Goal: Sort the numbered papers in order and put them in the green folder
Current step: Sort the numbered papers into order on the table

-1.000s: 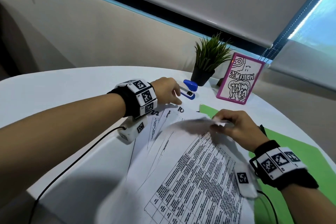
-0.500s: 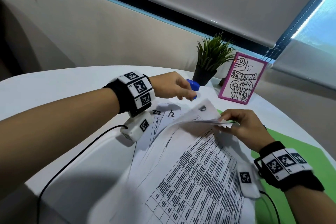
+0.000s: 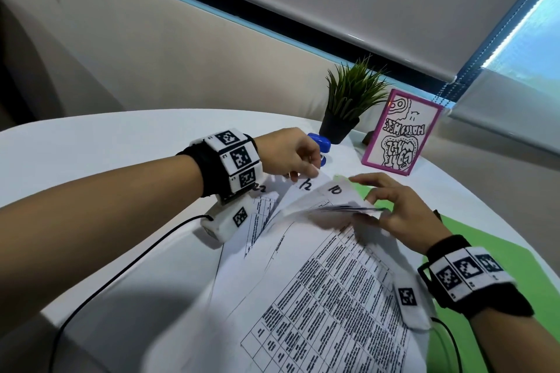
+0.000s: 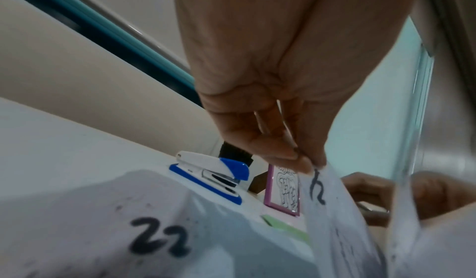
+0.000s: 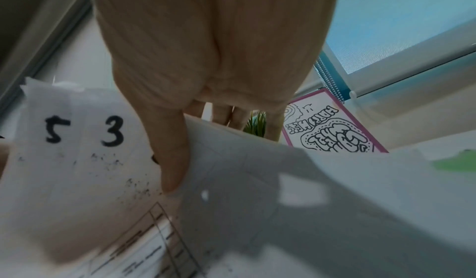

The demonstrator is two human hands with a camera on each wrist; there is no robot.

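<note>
White round counter (image 3: pixel 106 142) under roller-blind window. Numbered papers (image 3: pixel 318 281) fanned at centre, partly over green folder (image 3: pixel 485 251). Left hand (image 3: pixel 288 154) fingers pinch sheet corner; right hand (image 3: pixel 403 215) grips lifted sheets. Stapler (image 4: pixel 213 172), potted plant (image 3: pixel 348 100), pink frame (image 3: pixel 400 133) at far edge.

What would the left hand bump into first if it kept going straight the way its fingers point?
Probably the blue stapler. The left hand, pinching a numbered paper by its corner, points across the table toward it. The potted plant stands just behind; depth is hard to judge.
</note>
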